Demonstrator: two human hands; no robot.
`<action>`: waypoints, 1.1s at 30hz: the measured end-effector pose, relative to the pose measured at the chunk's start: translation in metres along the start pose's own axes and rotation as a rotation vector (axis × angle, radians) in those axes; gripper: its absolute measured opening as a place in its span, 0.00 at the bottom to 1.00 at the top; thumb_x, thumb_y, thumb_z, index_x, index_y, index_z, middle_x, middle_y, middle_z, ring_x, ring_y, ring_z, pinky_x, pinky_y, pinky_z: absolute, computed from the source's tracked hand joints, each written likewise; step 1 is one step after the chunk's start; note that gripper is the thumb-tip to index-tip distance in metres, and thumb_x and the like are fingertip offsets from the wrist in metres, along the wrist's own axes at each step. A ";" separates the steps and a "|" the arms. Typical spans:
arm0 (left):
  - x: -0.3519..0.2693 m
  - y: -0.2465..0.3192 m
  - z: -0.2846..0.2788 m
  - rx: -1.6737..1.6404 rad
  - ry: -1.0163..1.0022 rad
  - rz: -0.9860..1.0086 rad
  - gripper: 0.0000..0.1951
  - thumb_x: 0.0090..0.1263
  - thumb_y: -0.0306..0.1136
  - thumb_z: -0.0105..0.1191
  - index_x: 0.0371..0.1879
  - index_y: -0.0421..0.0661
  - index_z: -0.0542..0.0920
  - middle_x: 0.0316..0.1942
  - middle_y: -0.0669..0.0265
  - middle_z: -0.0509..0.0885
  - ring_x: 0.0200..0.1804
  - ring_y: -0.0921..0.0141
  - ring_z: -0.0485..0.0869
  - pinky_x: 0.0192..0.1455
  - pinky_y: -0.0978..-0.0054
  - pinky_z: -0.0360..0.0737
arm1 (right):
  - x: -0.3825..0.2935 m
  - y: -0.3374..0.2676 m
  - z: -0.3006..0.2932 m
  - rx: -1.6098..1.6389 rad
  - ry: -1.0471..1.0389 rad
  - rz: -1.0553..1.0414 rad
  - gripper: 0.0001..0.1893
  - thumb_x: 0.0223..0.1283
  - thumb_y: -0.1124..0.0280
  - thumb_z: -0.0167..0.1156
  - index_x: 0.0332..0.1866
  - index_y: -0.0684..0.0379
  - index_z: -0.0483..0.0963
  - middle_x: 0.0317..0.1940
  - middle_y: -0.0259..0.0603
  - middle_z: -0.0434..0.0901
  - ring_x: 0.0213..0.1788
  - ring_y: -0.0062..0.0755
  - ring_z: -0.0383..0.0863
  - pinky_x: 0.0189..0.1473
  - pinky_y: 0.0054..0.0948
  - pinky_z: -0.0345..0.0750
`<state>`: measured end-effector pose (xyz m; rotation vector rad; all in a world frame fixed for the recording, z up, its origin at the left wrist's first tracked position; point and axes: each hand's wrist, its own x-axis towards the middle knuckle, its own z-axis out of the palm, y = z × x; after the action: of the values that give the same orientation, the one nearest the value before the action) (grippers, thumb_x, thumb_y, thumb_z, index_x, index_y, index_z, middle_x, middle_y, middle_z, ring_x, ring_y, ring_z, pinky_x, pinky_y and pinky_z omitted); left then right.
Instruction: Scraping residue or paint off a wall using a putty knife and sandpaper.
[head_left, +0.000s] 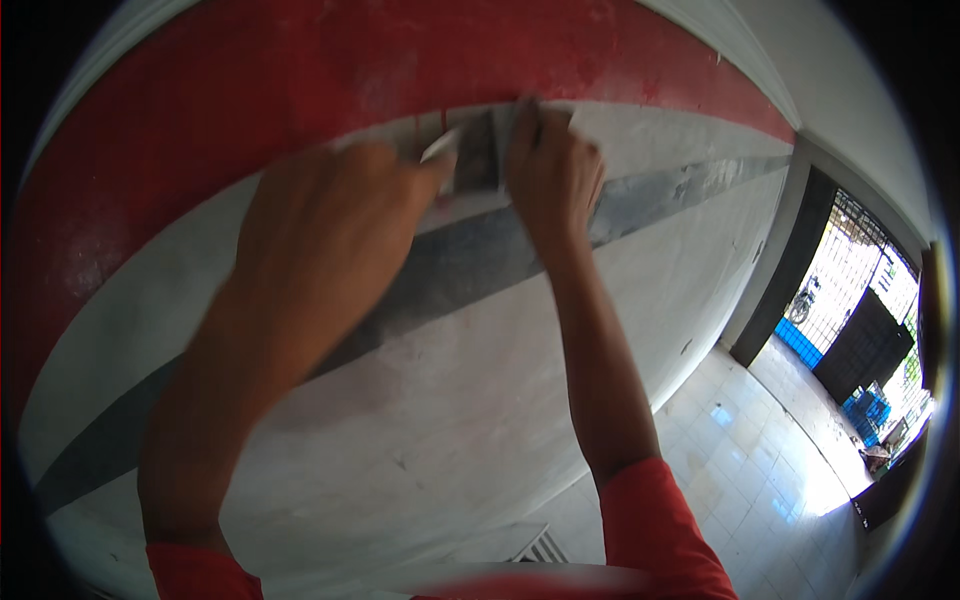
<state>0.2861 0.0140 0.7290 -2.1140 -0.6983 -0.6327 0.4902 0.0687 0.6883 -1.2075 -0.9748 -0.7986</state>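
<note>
Both my hands are raised to a painted wall, at the lower edge of its red band (322, 67). My left hand (322, 210), blurred, is closed with its thumb against a small whitish piece (441, 145). Just right of it is a flat dark rectangular piece (477, 154), perhaps a scraper blade; blur hides how the two connect. My right hand (559, 165) is beside it with fingers curled and fingertips at the red edge; whether it grips anything is hidden. Thin red drips (443, 118) run onto the pale wall (450, 405) between the hands.
A grey stripe (465, 251) crosses the wall below my hands. To the right, a doorway shows a barred gate (851, 262), a motorcycle (805, 300) outside and blue items (868, 412). Pale tiles (720, 465) cover the floor. A blurred red-and-pale rim (525, 579) shows at the bottom.
</note>
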 end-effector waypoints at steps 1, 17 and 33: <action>0.007 -0.005 -0.001 -0.006 -0.023 0.004 0.12 0.72 0.33 0.55 0.52 0.52 0.86 0.23 0.61 0.81 0.26 0.70 0.83 0.30 0.71 0.79 | 0.012 -0.002 0.001 -0.068 0.059 0.050 0.19 0.68 0.58 0.52 0.29 0.62 0.80 0.25 0.57 0.81 0.30 0.62 0.82 0.35 0.53 0.79; 0.029 -0.020 -0.006 -0.007 0.089 0.170 0.12 0.74 0.33 0.53 0.51 0.52 0.87 0.28 0.58 0.86 0.28 0.66 0.85 0.34 0.66 0.81 | 0.019 0.002 -0.005 -0.045 0.069 0.227 0.21 0.70 0.55 0.49 0.34 0.60 0.83 0.27 0.57 0.83 0.35 0.65 0.83 0.41 0.55 0.79; 0.026 -0.035 -0.006 0.019 0.057 0.183 0.11 0.74 0.34 0.55 0.51 0.52 0.87 0.23 0.58 0.83 0.22 0.68 0.79 0.31 0.67 0.77 | -0.012 -0.014 -0.008 -0.007 -0.089 0.183 0.17 0.68 0.55 0.52 0.38 0.54 0.84 0.30 0.57 0.83 0.37 0.64 0.84 0.43 0.55 0.79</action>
<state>0.2808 0.0340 0.7683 -2.1052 -0.4706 -0.5803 0.4746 0.0578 0.6815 -1.3271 -0.9189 -0.6079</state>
